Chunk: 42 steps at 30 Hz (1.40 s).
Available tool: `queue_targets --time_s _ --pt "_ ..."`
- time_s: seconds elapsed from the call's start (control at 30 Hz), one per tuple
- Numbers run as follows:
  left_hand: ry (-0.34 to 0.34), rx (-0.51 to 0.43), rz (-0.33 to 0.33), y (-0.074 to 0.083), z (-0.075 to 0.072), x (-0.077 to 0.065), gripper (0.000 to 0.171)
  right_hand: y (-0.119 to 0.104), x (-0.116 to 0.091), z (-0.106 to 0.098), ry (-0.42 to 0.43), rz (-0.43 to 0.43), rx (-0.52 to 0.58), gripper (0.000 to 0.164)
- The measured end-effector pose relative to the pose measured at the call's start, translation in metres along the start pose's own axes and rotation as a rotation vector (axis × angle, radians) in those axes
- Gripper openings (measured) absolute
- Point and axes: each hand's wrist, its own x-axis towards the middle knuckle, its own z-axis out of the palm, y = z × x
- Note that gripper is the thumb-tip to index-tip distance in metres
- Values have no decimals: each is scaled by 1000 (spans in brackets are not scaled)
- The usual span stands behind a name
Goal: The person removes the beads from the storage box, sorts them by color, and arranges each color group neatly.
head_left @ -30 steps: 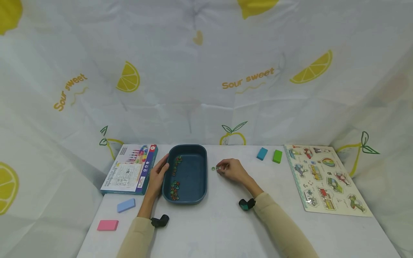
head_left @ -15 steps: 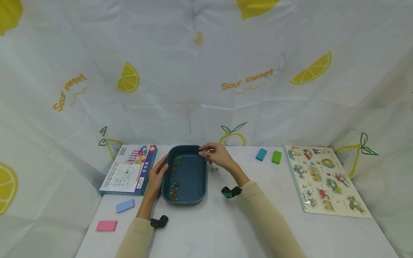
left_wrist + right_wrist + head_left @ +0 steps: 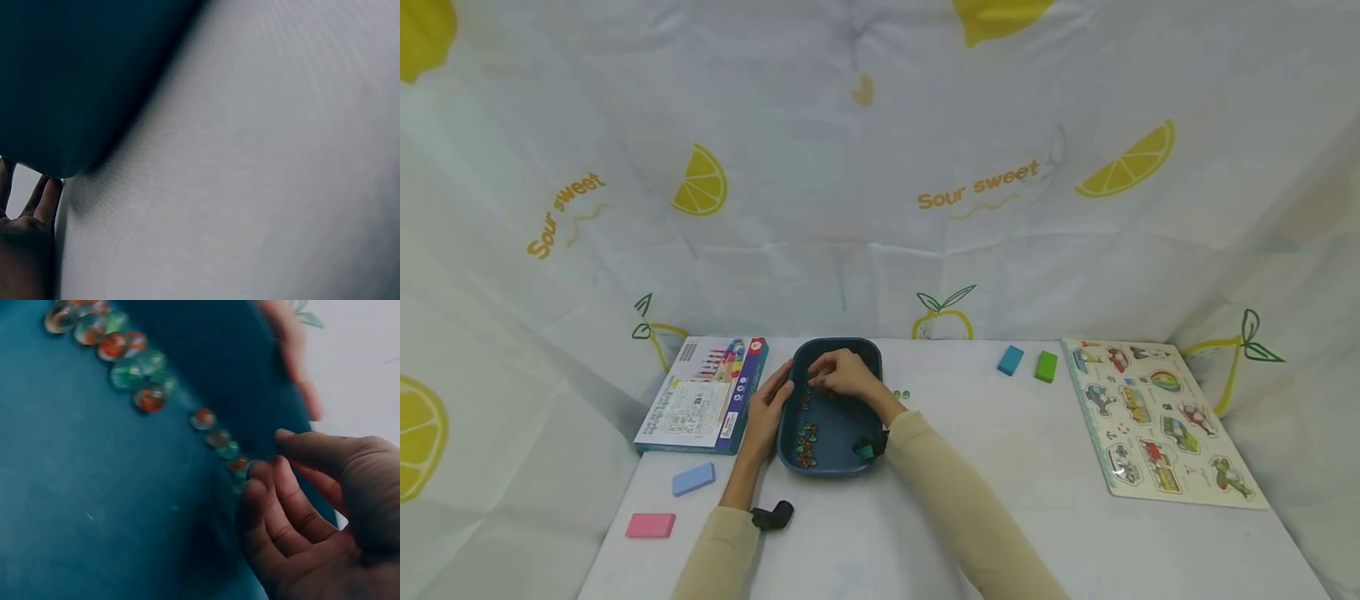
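1. A dark blue rectangular tray (image 3: 835, 429) with rounded corners lies on a white table (image 3: 955, 517), low centre of the head view.
2. Small glass marbles (image 3: 127, 374), clear with orange and green swirls, lie along the tray's left side: a cluster toward the near end, a thin line farther up. Two greenish marbles (image 3: 906, 394) sit on the table just right of the tray.
3. The left hand (image 3: 767, 406) rests its extended fingers against the outside of the tray's left wall, its grip relaxed.
4. The right hand (image 3: 846, 375) reaches inside the tray, fingers bent, at the upper end of the marble line. Whether it pinches a marble cannot be told.
5. The right wrist view, unlike the head view, shows the marbles' swirled colours and the right palm. The left wrist view shows the tray's outer wall at upper left.
6. In the head view, the right hand covers the farthest marbles. The right wrist view blurs its fingertips; the left wrist view cuts off most of the left hand at lower left.
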Motion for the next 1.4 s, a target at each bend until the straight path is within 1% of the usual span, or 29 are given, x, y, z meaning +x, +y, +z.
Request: queue_targets --time_s 0.13,0.27,0.5,0.63,0.77,0.93,1.1,1.23,1.33,1.4 --pt "7 -9 3 0 0 0 47 2 2 10 -20 20 -53 19" --pt "12 -16 9 -1 1 1 47 4 1 14 -19 27 -95 22" --pt "11 -7 -5 -2 1 1 47 10 8 22 -12 11 -196 22" --pt "9 2 -11 -1 2 0 47 11 9 23 -8 9 -210 19" --pt "11 13 -12 -1 1 0 47 7 7 18 -11 -10 -201 16" --pt "7 25 -6 -1 0 0 48 -3 0 -3 -9 -40 -142 17" --pt "25 31 -3 0 -1 1 47 -7 -13 -36 -6 -68 10 26" --pt "31 32 2 0 0 0 47 4 -30 -65 15 -69 103 33" --pt "30 30 -3 -1 1 0 47 20 -48 -85 41 -46 117 32" --pt "30 30 -5 0 1 -1 46 33 -60 -98 61 -30 102 29"
